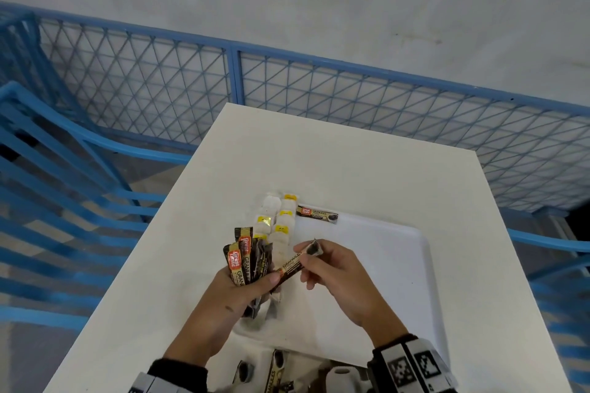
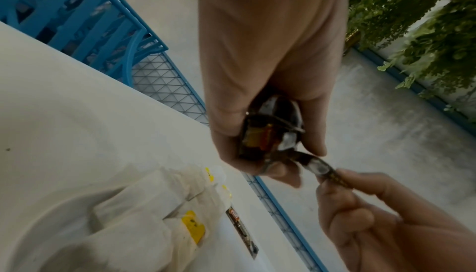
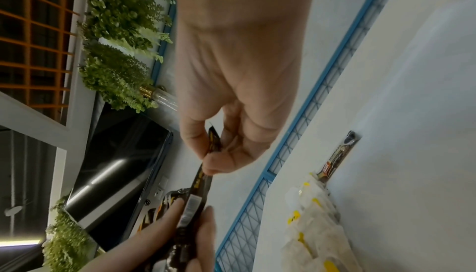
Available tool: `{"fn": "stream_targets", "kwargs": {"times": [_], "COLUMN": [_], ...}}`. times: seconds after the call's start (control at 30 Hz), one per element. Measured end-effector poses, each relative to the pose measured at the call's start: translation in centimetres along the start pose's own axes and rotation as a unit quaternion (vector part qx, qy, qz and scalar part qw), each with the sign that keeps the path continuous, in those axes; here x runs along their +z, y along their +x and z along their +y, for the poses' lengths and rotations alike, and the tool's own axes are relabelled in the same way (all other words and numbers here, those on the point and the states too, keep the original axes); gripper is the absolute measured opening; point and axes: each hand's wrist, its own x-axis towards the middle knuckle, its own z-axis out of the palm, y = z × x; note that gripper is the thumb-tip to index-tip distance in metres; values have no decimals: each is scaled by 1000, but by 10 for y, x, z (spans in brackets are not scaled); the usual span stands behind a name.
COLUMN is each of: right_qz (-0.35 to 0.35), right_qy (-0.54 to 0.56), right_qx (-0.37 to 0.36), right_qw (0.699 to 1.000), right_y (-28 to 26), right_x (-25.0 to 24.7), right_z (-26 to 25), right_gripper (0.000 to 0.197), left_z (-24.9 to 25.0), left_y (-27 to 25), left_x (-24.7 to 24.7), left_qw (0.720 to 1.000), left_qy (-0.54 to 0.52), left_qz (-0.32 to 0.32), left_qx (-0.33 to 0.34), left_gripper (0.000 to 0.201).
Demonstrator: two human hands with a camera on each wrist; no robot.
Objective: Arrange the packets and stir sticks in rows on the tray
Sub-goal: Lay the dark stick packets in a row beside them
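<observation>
My left hand point(image 1: 242, 289) gripped a fanned bunch of dark coffee sticks point(image 1: 245, 260), fingers and thumb curled round their lower ends. My right hand point(image 1: 335, 271) pinched one stick point(image 1: 298, 262) at its far end between thumb and forefinger; its near end lay under my left thumb, against the bunch. Both hands were above the near left part of the white tray point(image 1: 399, 265), which sat on the white table point(image 1: 319, 153). One placed stick point(image 1: 316, 213) lay flat along the tray's far edge. A pile of clear packets with yellow tabs point(image 1: 276, 223) lay at the tray's far left corner, touching that stick's left end. More sticks point(image 1: 274, 370) showed at the near edge, partly hidden. A blue mesh fence point(image 1: 319, 86) stood beyond the table.
</observation>
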Motion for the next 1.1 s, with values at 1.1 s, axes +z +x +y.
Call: {"fn": "stream_targets", "kwargs": {"times": [1.1], "right_qz": [315], "right_qy": [-103], "right_qx": [110], "right_qw": [937], "right_y": [107], "right_x": [-79], "right_z": [60], "right_gripper": [19], "left_z": [-14], "left_y": [12], "left_x": [-14], "left_qw": [994], "left_qy": [-12], "left_qz": [110], "left_qx": [-19], "left_gripper": [8]}}
